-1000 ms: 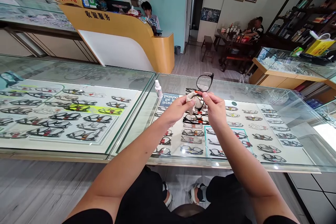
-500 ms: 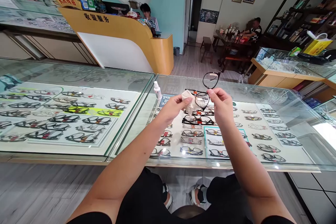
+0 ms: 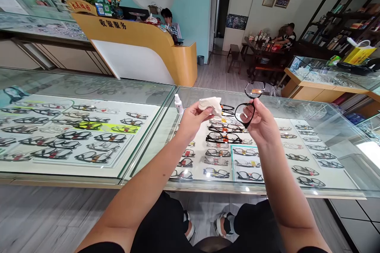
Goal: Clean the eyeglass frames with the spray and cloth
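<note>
A pair of dark-rimmed eyeglasses (image 3: 245, 115) is held up over the glass display case (image 3: 148, 142), pinched in my right hand (image 3: 263, 122). Its two round lenses stand one above the other, tilted. My left hand (image 3: 193, 120) grips a folded, cream-coloured cloth (image 3: 210, 105) between thumb and fingers. A gap separates the cloth from the glasses. Just left of the cloth, a small white spray bottle (image 3: 178, 104) stands upright on the glass top. Beneath both hands, rows of spectacle frames (image 3: 224, 137) lie inside the case.
More frames (image 3: 73, 134) fill the left-hand case. Beyond the cases stands a yellow-and-white cashier counter (image 3: 130, 53), with a person (image 3: 168, 17) seated behind it. Another person (image 3: 287, 37) sits at a dark wooden table. A yellow bag (image 3: 360, 54) rests on the right-hand case.
My right hand has moved right and turned the glasses, carrying them away from the cloth. The cloth now shows more fully in my left hand, which shifted slightly left.
</note>
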Demonstrator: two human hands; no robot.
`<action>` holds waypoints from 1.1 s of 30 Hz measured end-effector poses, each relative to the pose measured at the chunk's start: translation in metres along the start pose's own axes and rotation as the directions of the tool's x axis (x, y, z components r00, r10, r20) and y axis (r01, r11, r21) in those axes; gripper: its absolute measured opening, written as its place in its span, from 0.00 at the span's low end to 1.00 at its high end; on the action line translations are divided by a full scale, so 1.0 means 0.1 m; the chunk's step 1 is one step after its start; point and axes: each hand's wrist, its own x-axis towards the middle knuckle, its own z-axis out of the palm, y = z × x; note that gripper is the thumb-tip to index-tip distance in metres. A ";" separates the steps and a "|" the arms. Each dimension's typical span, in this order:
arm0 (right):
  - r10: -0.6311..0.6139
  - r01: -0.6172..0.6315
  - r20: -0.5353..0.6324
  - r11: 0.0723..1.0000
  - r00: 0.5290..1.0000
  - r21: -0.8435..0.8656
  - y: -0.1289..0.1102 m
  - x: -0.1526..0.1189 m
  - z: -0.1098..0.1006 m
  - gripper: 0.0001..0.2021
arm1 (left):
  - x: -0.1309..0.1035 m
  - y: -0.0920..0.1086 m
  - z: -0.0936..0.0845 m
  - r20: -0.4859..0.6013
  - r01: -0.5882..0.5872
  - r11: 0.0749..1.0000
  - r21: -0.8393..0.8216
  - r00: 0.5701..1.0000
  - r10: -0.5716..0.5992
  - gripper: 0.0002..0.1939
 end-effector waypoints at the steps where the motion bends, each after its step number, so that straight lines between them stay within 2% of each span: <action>1: 0.027 -0.027 0.010 0.999 1.000 0.023 0.00 -0.02 0.01 0.17 | -0.02 -0.02 0.03 -0.028 -0.082 0.996 0.042 0.996 0.083 0.28; 4: 0.109 -0.109 0.006 0.988 0.994 0.114 0.02 -0.10 0.09 0.17 | -0.12 -0.10 0.09 -0.052 -0.330 0.913 0.241 0.935 0.351 0.26; 7: 0.178 -0.172 -0.028 0.974 0.984 0.150 0.09 -0.18 0.19 0.17 | -0.22 -0.20 0.10 0.041 -0.499 0.739 0.453 0.839 0.542 0.23; 10: 0.225 -0.220 -0.023 0.967 0.974 0.130 0.15 -0.24 0.27 0.16 | -0.29 -0.29 0.09 0.128 -0.586 0.600 0.545 0.765 0.631 0.22; 12: 0.240 -0.237 -0.010 0.965 0.971 0.110 0.17 -0.26 0.31 0.17 | -0.30 -0.32 0.08 0.160 -0.628 0.557 0.544 0.729 0.666 0.22; 14: 0.247 -0.244 -0.011 0.964 0.969 0.100 0.15 -0.27 0.32 0.17 | -0.29 -0.33 0.09 0.149 -0.647 0.552 0.526 0.709 0.689 0.21; 15: 0.250 -0.246 -0.023 0.963 0.968 0.109 0.14 -0.27 0.32 0.18 | -0.28 -0.32 0.09 0.121 -0.640 0.569 0.515 0.712 0.692 0.21; 17: 0.265 -0.252 -0.067 0.956 0.962 0.150 0.11 -0.25 0.32 0.18 | -0.26 -0.30 0.12 0.007 -0.589 0.654 0.474 0.746 0.666 0.23; 20: 0.316 -0.289 -0.110 0.934 0.942 0.210 0.11 -0.23 0.30 0.20 | -0.23 -0.21 0.19 -0.178 -0.428 0.836 0.342 0.844 0.505 0.23; 22: 0.354 -0.326 -0.101 0.920 0.930 0.217 0.15 -0.22 0.30 0.21 | -0.23 -0.16 0.23 -0.217 -0.330 0.912 0.244 0.898 0.383 0.23; 25: 0.371 -0.351 -0.075 0.916 0.925 0.195 0.22 -0.22 0.31 0.21 | -0.25 -0.10 0.27 -0.162 -0.257 0.954 0.157 0.946 0.281 0.23; 28: 0.363 -0.341 -0.087 0.919 0.928 0.200 0.21 -0.19 0.32 0.21 | -0.28 -0.11 0.26 -0.058 -0.232 0.958 0.171 0.968 0.244 0.25; 31: 0.352 -0.319 -0.121 0.920 0.928 0.228 0.14 -0.16 0.31 0.20 | -0.29 -0.14 0.21 0.053 -0.277 0.927 0.252 0.961 0.272 0.26; 33: 0.356 -0.317 -0.126 0.914 0.926 0.251 0.10 -0.14 0.29 0.19 | -0.29 -0.15 0.16 0.138 -0.377 0.865 0.331 0.926 0.351 0.24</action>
